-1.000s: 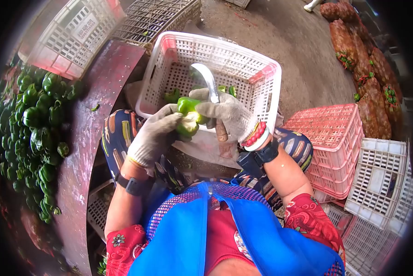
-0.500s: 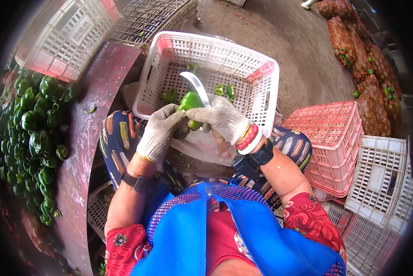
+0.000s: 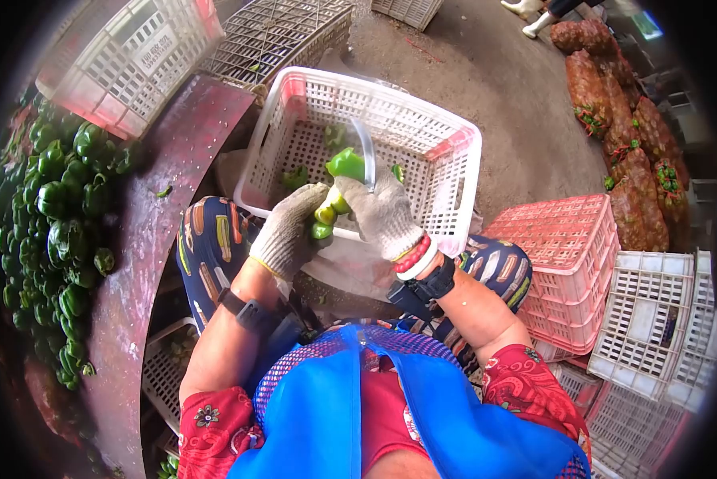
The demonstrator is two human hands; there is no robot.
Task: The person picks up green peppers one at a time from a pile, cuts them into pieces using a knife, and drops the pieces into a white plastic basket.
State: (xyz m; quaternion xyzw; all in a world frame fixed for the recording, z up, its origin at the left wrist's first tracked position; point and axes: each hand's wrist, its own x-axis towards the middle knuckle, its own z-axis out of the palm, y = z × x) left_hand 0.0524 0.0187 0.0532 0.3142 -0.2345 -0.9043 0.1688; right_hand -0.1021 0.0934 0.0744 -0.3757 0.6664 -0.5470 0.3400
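At ten o'clock stands a labelled white crate point(image 3: 152, 49), with a grey slatted crate point(image 3: 274, 40) at eleven and a third crate point(image 3: 407, 9) at twelve. A person's white boots point(image 3: 539, 25) show at one, bulging reddish sacks point(image 3: 591, 108) at two, stacked pink crates point(image 3: 554, 275) at three, white crates point(image 3: 641, 319) just beyond.

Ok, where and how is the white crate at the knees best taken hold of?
Probably take the white crate at its short ends, under the rim, from left and right at once: long slots there look shaped for lifting. The left grip holds a green pepper and the right grip a curved knife, so both would need freeing first.
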